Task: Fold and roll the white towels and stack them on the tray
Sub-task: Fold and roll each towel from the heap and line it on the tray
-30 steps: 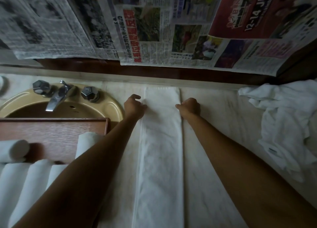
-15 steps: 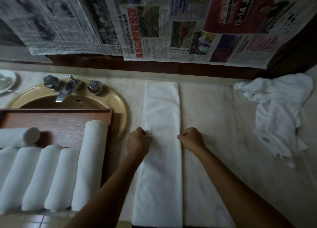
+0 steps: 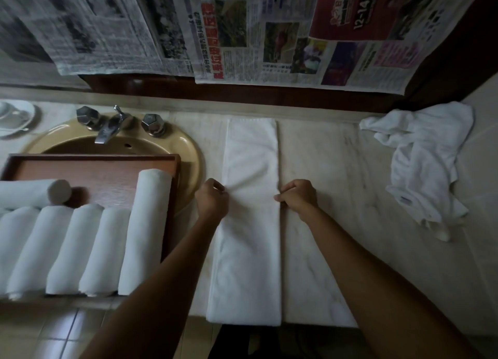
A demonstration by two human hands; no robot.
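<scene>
Tray (image 3: 102, 170): wooden, set left of the left hand, partly over the sink (image 3: 186, 143). Five rolled towels (image 3: 89, 248) are laid in it side by side, ends toward the viewer; a sixth roll (image 3: 29, 194) is laid crosswise on top of them at the far left, its round end facing right.

Folded towel (image 3: 250, 250): white, folded into a long narrow strip, laid flat on the counter (image 3: 336, 250) between the two hands, running from the near counter edge to the back ledge. A slight pucker is seen in the cloth between the hands.

Left hand (image 3: 211, 202): fingers curled; the strip's left edge is pinched about midway along.

Right hand (image 3: 297, 198): fingers curled; the strip's right edge is pinched level with the left hand.

Loose towels (image 3: 423, 164): a crumpled white heap on the counter, well apart to the right of the right hand.

Tap (image 3: 113, 124): chrome, with two knobs, beyond the tray.

Dish (image 3: 16, 118): white, at the far left, beyond the tray.

Newspaper (image 3: 242, 35): sheets hung on the wall beyond both hands.
</scene>
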